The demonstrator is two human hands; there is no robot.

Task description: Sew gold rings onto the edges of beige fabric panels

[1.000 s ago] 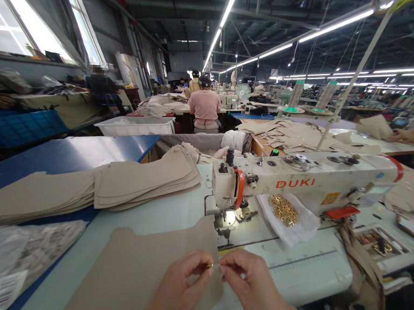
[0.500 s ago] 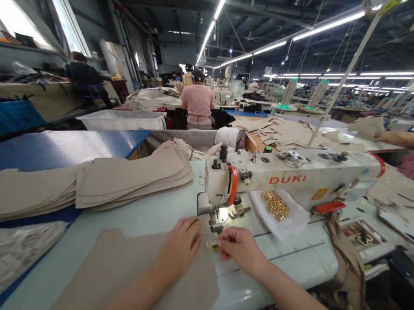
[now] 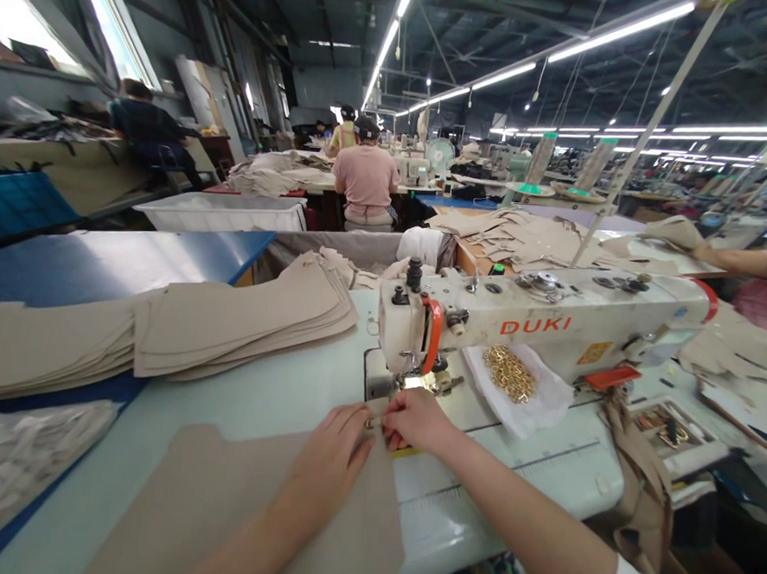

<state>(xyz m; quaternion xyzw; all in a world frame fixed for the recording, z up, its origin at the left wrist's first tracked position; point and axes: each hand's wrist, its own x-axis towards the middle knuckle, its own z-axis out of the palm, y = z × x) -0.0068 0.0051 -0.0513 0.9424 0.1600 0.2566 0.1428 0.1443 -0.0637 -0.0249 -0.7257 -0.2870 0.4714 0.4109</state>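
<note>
A large beige fabric panel lies on the pale sewing table, its far corner close to the needle area of the white sewing machine. Flat on that panel rests my left hand, fingers stretched toward the machine. My right hand is closed in a pinch on a small beige fabric tab at the panel's edge, just in front of the presser foot. A small gold ring shows between the fingertips of both hands. The right fingertips are partly hidden.
Gold metal rings lie in a white cloth right of the needle. Stacked beige panels stand at the left, beside a plastic bag. A parts tray and hanging strips are at the right. Co-workers sit beyond.
My right hand has moved forward and left, closer to the needle, bringing the gold ring up beside my left fingertips. My left hand and the panel stay nearly in place.
</note>
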